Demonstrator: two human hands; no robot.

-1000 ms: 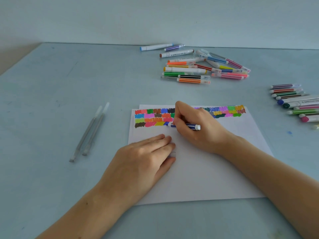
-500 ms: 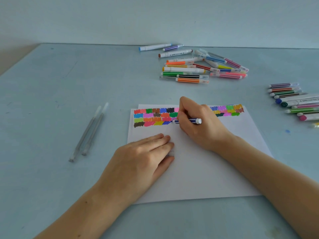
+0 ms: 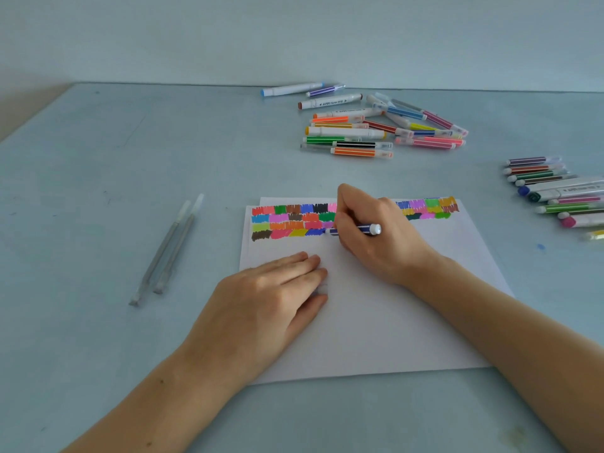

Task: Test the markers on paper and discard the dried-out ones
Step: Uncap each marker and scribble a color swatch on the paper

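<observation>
The right hand grips a blue marker on the paper (left hand lies flat, fingers straight, pressing it).

The scene is lit evenly by soft, cool daylight; no glare is seen. Faint shadows are cast under the hands toward 6 o'clock. Detail is slightly smeared throughout, and straight edges are bowed toward the frame borders by wide-angle distortion

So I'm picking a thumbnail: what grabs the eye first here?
The block of coloured swatches along the far edge of the white paper. Mid-sheet, the right hand holds a blue marker to them while the left hand rests on the paper.
</observation>
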